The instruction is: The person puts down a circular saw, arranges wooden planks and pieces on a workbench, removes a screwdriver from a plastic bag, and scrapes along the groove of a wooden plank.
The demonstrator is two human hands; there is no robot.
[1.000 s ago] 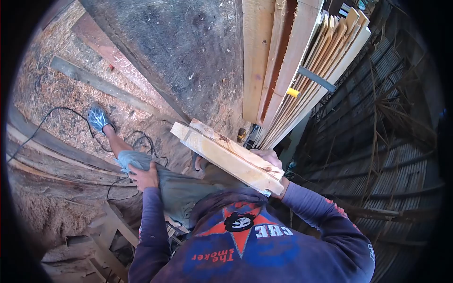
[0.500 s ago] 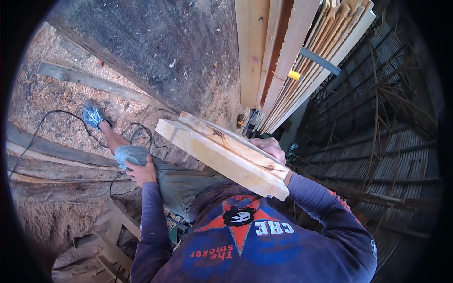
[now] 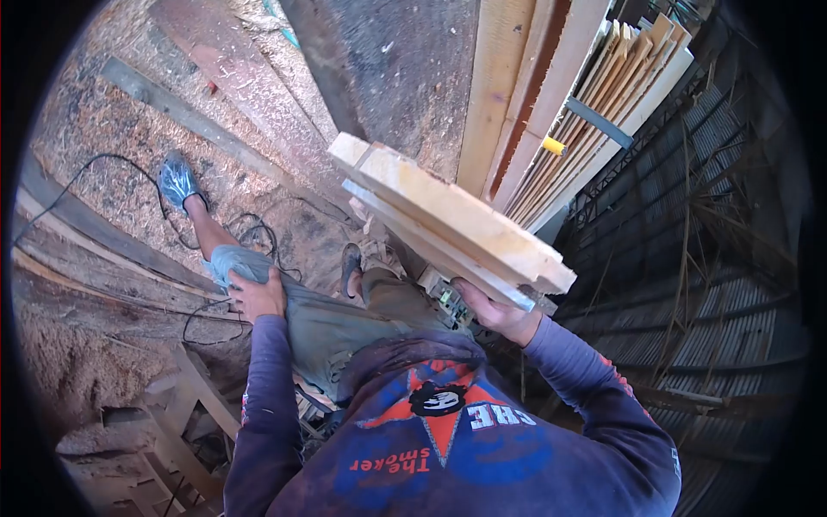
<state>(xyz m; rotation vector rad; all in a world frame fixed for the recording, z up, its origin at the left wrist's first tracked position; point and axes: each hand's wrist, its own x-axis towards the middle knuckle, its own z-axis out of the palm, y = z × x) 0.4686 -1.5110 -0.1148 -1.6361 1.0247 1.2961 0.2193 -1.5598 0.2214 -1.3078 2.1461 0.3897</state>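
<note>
My right hand [image 3: 500, 314] is closed around the near end of a stack of pale, short wooden boards [image 3: 457, 207], held up in front of my body. The upper board is thick, with a dark line across its far end. Under it runs a thinner board [image 3: 431, 241], its edge light. Some of the gripping fingers are hidden behind the wood. My left hand [image 3: 258, 295] lies on my bent knee, on the grey trouser leg [image 3: 301, 319], fingers apart and holding nothing.
Long planks [image 3: 495, 95] and a stack of thin boards [image 3: 603, 129] stand ahead on the right, near a yellow object [image 3: 554, 146]. A black cable [image 3: 108, 157] crosses the sawdust-covered floor. Wood offcuts [image 3: 185, 422] lie at lower left. A dark slab [image 3: 396, 69] is ahead.
My right hand has turned the boards over, raising their far end and shifting them right; more of the hand shows beneath. The left hand stays on the knee. My view has shifted slightly.
</note>
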